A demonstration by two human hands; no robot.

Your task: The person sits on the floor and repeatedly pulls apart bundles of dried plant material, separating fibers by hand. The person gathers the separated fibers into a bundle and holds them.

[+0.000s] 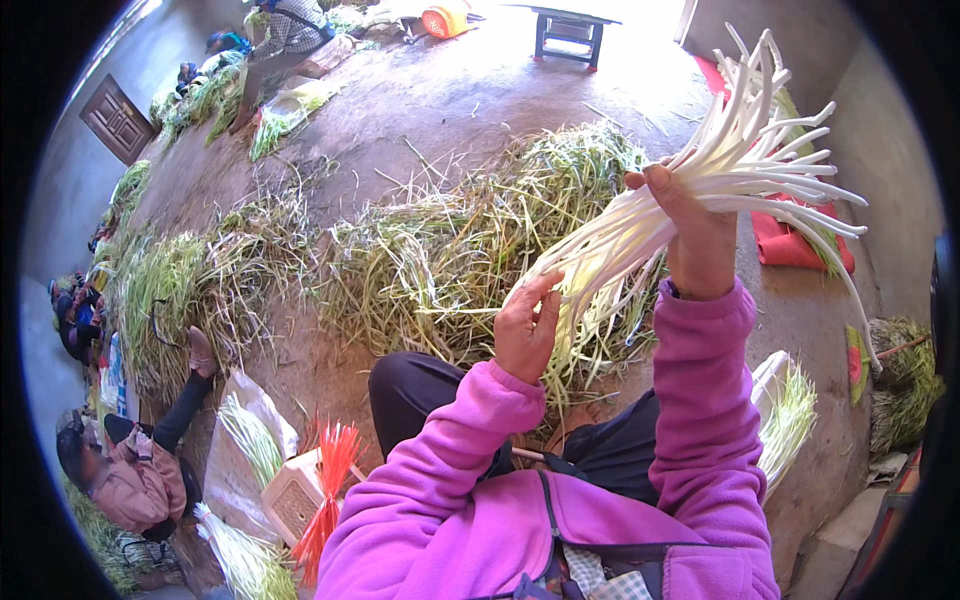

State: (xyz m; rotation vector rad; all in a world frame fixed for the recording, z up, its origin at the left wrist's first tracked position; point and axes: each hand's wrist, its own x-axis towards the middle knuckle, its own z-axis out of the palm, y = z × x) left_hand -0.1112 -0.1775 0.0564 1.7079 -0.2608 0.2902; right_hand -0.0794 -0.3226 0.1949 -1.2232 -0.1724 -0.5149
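Note:
My right hand (694, 232) grips a thick bunch of long white vegetable stalks (622, 236), held up at the right. Their white ends fan out to the upper right, and the yellowish leafy ends hang toward my lap. One long stalk droops down on the right. My left hand (529, 326) is against the leafy part of the bunch, fingers bent; whether they pinch any leaves is unclear. Below and behind the bunch lies a heap of loose green and straw-coloured leaves (450, 247).
At lower left are a beige plastic stool (296, 495), red plastic ties (328, 495) and a white stalk bundle (247, 559). Another bundle (791, 420) lies at my right. A co-worker (139, 480) sits at left; others sit farther back. A low dark table (570, 37) stands at the back.

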